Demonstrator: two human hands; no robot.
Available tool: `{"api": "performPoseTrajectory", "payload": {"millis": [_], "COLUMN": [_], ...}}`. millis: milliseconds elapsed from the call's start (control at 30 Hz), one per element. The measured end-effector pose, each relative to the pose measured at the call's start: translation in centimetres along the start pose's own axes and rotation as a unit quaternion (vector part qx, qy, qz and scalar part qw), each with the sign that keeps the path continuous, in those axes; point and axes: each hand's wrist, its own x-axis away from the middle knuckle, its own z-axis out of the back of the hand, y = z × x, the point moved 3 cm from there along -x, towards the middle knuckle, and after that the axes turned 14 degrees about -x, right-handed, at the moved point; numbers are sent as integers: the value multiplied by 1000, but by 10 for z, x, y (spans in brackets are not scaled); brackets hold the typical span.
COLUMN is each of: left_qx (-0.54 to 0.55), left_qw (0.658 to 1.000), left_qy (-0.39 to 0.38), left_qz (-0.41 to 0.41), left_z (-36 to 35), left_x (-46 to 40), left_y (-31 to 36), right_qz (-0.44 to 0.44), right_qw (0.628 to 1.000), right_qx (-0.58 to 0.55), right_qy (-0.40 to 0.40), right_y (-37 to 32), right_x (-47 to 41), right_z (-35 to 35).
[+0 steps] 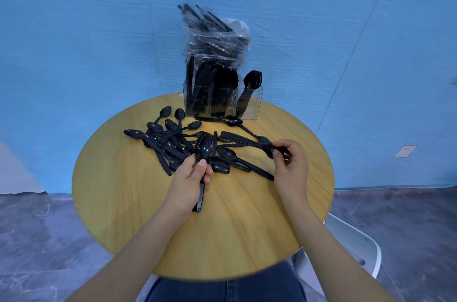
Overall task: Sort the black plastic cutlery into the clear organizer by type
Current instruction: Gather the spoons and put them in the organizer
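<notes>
In the head view, the left hand (191, 173) is closed around a small stack of black spoons (204, 151). The thumb presses on the necks of the spoons, the bowls stand up above the fingers, and the handles come out below the palm toward the near side. The right hand (289, 165) has its fingers curled, and the fingertips pinch the bowl end of another bunch of spoons (249, 141), whose handles reach to the left and far, low over the table.

Between and to the left of the hands lies a loose pile of black spoons (165, 138), crossing each other on the round wooden table (235, 227). At the far edge of the table stands the clear organizer (222, 101) with compartments side by side. The left and middle compartments are full of black cutlery, with forks visible in the middle; the right compartment holds a few upright spoons (252, 84). Behind the organizer stands a clear plastic bag (215, 39) with more black cutlery inside.

No brand or writing can be read anywhere.

The table top is yellow wood with a visible grain. The wall (74, 42) behind is blue with a rough texture, the floor (37, 240) is grey and stone-like. A white chair (351, 245) shows at the near right, and blue jeans (222, 289) at the bottom.
</notes>
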Motion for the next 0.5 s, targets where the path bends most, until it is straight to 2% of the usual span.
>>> {"api": "performPoseTrajectory", "payload": {"millis": [133,267,400,500], "left_qx": [28,58,-13,-82], "left_qw": [999,997,998,995], "left_qy": [15,38,60,43], "left_qz": [7,24,3,-31], "left_z": [3,7,11,10], "left_x": [0,-2,-6,-8], "left_y": [0,5,24,38], "right_qz": [-2,3,-16,-37], "right_qw": [1000,999,994,986], "right_qx": [-14,6,-22,-56], "right_qy": [2,-40,-107,-156], "right_y": [-5,-17,-32,-40], "right_x": [-5,-11,-10,-7], "right_z": [8,11,-2,-19]}}
